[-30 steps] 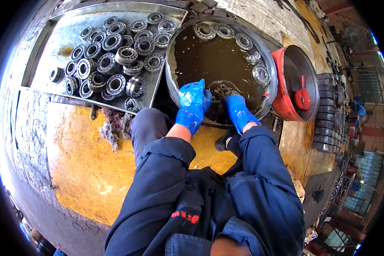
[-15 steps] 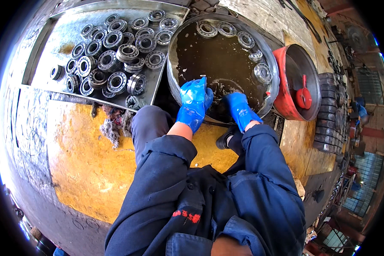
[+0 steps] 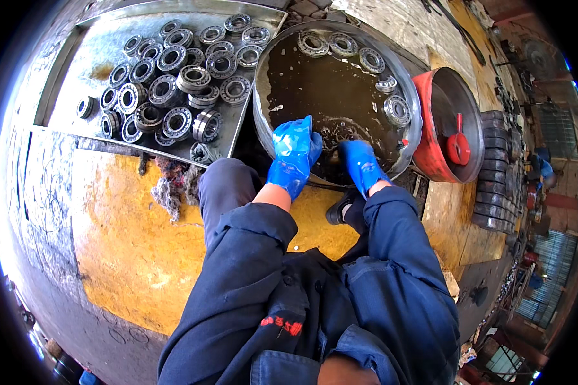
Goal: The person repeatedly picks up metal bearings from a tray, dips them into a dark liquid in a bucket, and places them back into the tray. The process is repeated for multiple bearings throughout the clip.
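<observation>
A round metal tub [image 3: 261, 109] of murky brown liquid [image 3: 321, 83] stands before me. At its near side my left hand [image 3: 294, 151], in a blue rubber glove, is closed with the thumb side up; whatever it grips is hidden behind the glove. Beside it my right hand [image 3: 361, 163], gloved alike, dips toward the liquid, its fingers smeared and partly hidden. Ripples and foam lie between the hands. Along the tub's far and right inner wall sit several bearings, such as one bearing [image 3: 397, 110] at the right and another bearing [image 3: 313, 43] at the far side.
On the left, a metal tray [image 3: 58, 77] carries many bearings [image 3: 172, 58]. Grey rags [image 3: 167, 196] hang by its near edge, above a yellow board [image 3: 135, 237]. Right of the tub is a red drum [image 3: 430, 154] holding a red ladle-like scoop [image 3: 458, 149]; dark stacked parts [image 3: 492, 170] stand beyond.
My right hand has shifted slightly in the liquid, and the ripples around it have changed shape. The left hand stays nearly in place, still closed.
</observation>
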The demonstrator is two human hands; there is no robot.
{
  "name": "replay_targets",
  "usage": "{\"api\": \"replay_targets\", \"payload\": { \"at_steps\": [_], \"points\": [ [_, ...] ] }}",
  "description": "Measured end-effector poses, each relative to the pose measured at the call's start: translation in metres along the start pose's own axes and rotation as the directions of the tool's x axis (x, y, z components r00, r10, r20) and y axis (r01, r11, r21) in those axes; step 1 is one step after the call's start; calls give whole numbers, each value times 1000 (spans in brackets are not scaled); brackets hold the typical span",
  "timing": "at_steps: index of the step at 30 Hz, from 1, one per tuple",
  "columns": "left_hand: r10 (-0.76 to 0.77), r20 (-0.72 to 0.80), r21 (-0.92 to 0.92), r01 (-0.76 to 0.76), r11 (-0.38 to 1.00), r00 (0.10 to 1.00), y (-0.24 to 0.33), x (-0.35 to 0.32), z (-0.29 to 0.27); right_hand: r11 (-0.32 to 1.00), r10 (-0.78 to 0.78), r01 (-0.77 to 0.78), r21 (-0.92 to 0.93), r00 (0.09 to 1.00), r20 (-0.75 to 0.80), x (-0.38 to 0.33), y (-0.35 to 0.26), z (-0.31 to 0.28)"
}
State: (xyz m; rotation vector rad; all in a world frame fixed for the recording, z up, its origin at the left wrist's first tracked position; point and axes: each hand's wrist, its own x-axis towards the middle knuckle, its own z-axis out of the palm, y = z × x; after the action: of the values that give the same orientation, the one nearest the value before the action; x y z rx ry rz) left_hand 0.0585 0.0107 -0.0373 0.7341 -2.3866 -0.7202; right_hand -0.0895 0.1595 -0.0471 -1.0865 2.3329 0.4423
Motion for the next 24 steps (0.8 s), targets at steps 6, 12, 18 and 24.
{"api": "replay_targets", "payload": {
  "at_steps": [6,12,18,24],
  "points": [
    [10,29,-12,-10,1000,1000,5,3,-2,888,167,-141,437,986,-20,-15,19,34],
    [30,2,-9,-30,999,1000,9,4,-2,806,-379,410,-427,912,160,20,-15,10],
    [16,22,-9,-16,1000,1000,3,3,-3,899,95,-20,437,984,-150,-16,11,26],
    [41,2,-20,-41,999,999,8,5,-2,996,35,-23,-92,989,141,12,-6,8]
  ]
}}
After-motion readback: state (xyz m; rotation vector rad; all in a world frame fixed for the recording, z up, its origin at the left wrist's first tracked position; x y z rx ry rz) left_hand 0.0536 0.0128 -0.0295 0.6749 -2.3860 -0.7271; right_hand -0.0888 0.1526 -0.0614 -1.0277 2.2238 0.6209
